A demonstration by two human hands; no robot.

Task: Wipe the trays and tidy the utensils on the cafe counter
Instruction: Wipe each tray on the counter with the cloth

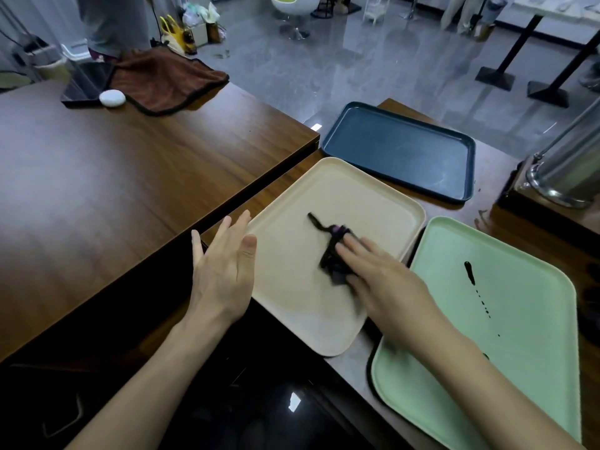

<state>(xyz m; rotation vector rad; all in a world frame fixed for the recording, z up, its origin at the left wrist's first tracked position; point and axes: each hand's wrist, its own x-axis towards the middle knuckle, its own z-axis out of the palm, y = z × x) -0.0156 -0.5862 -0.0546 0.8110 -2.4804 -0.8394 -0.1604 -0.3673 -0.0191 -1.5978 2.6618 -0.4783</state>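
Note:
A beige tray (292, 293) lies on the counter in the middle of the view. My right hand (386, 284) presses a small dark cloth (331, 251) flat onto this tray, fingers laid over it. My left hand (224, 267) hovers at the tray's left edge, fingers spread, holding nothing. To the right sits a light green tray (526, 352) with a dark streak and drips (469, 272) on it. Behind the beige tray rests a dark blue tray (399, 147).
A raised wooden counter (130, 177) runs along the left, carrying a brown towel (165, 79), a white oval object (112, 98) and a black tray (82, 84). A steel cylinder (568, 177) stands at the right edge. A person stands behind the raised counter.

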